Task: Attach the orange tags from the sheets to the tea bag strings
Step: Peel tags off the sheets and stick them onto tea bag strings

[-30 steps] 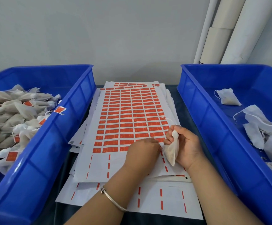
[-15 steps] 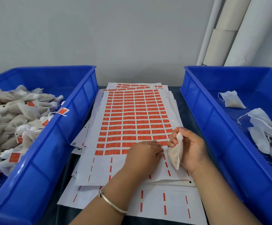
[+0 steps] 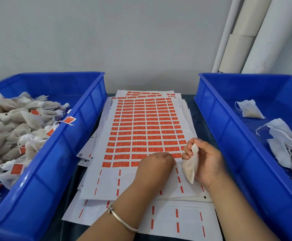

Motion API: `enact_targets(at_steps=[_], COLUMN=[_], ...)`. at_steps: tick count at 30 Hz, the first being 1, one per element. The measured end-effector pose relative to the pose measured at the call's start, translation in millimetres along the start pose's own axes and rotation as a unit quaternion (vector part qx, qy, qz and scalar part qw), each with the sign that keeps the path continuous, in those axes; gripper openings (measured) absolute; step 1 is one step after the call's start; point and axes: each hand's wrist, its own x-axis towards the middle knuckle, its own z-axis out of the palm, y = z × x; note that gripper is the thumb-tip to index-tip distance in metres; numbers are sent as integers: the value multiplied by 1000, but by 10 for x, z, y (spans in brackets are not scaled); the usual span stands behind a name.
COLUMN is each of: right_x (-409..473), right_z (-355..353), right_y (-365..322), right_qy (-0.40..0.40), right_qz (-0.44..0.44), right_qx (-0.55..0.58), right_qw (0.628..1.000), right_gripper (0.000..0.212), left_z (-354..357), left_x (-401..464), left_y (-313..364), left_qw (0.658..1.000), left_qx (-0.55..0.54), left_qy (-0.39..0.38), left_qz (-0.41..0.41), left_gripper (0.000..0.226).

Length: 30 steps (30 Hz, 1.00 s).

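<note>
Pinching a tea bag by its gathered neck in the curled right hand, pouch dangling just above the top sheet. Pressing the curled left hand onto the lowest orange tags; fingertips hidden, grip unclear.

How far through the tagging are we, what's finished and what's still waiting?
Done: the left bin holds a large pile of tagged tea bags. In hand: the right hand grips one tea bag while the left hand picks at the lowest orange tags on the top sheet. Left: a few untagged bags in the right bin, with most rows of tags unused.
</note>
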Motion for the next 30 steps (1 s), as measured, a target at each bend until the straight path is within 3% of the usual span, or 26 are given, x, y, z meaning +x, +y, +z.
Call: enact_targets(at_steps=[4, 18, 30], right_x=[-11, -1, -25], right_z=[8, 6, 29], right_y=[-4, 17, -3], right_qy=[3, -8, -2], right_qz=[4, 2, 11], right_qx=[3, 1, 3], right_qw=[1000, 1000, 1000], right_gripper=[18, 18, 20], left_z=[-22, -62, -48], left_x=[-40, -41, -28], left_y=[-30, 19, 59], left_qw=[998, 999, 999], left_qx=[-63, -15, 27], left_qy=[6, -43, -22], left_qz=[-24, -9, -5], left_gripper=[33, 34, 28])
